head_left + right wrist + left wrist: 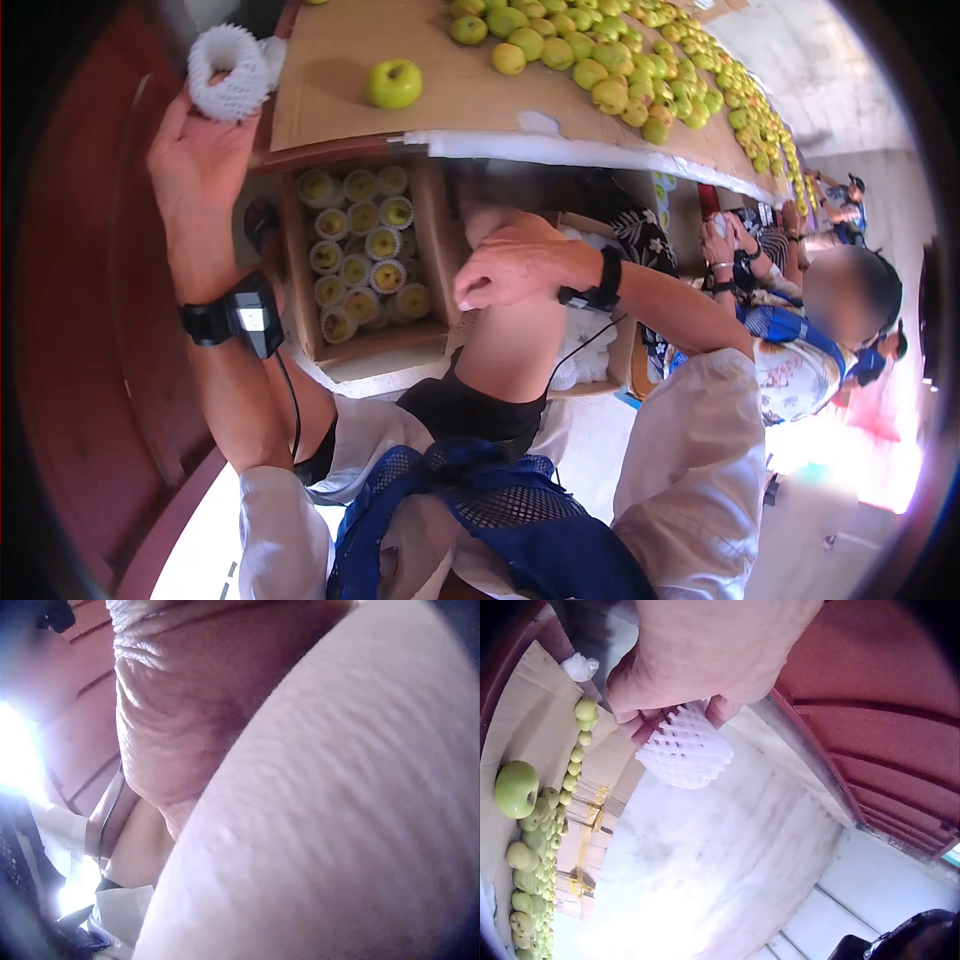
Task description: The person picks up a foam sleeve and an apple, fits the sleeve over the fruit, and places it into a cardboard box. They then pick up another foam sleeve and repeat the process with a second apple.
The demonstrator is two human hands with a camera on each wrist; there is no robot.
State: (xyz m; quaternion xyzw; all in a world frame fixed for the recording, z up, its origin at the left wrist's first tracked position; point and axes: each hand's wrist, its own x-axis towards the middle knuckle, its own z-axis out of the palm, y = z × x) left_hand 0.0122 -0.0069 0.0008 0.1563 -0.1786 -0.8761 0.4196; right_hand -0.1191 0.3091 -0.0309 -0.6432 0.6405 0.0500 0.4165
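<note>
A white foam net (228,75) is held in the left hand (205,150), raised beside the cardboard-covered table's left end. The left wrist view shows the fingers and thumb of this hand (697,656) gripping the rim of the net (686,754). A single green apple (394,84) lies on the cardboard, right of that hand; the left wrist view shows the apple (516,789) too. The right hand (515,265) rests by the bent knee, fingers loosely curled, with nothing visible in it. Skin fills much of the right wrist view, hiding the fingertips.
Many smaller green apples (590,60) spread across the cardboard (330,100). Below the table edge stands a carton (437,250) of net-wrapped apples (385,242). Another box (622,350) with white nets is right of the knee. Other people (810,370) are at the far right.
</note>
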